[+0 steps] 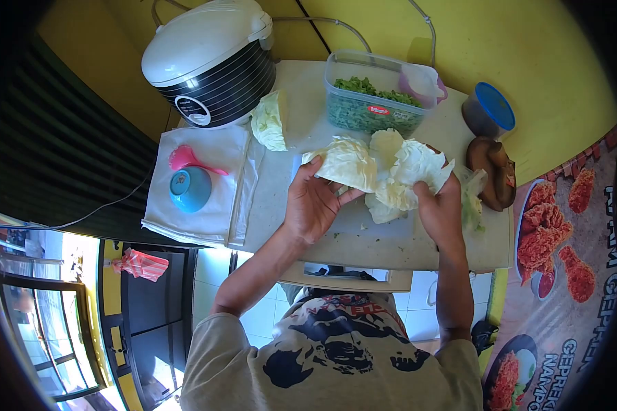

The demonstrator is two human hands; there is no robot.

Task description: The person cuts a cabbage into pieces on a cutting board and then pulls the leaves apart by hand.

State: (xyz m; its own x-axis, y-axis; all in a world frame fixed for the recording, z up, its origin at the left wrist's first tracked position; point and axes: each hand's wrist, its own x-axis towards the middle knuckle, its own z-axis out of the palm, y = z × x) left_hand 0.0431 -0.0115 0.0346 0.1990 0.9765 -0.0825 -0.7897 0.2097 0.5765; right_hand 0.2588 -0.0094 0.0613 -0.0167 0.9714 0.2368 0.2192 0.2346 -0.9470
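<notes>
My left hand [314, 205] is closed around the edge of a pale cabbage piece [346, 163], thumb on top and fingers underneath. My right hand [440, 214] grips a torn, whitish cabbage leaf [421, 164], its thumb pressed on the near side. More loose leaves [387, 205] lie between and below the hands, over a pale flat surface that they partly hide. A separate cabbage wedge [269, 123] rests on the table [301, 82] left of the hands. Just beyond them stands a clear plastic tub [336, 116] with chopped greens inside.
A rice cooker [209, 65] stands at back left. White paper sheets [161, 229] carry a blue bowl [190, 190] and a pink spoon [185, 159]. At right are a blue-lidded container [493, 106], a brown curved object [490, 175] and leaf scraps [473, 198].
</notes>
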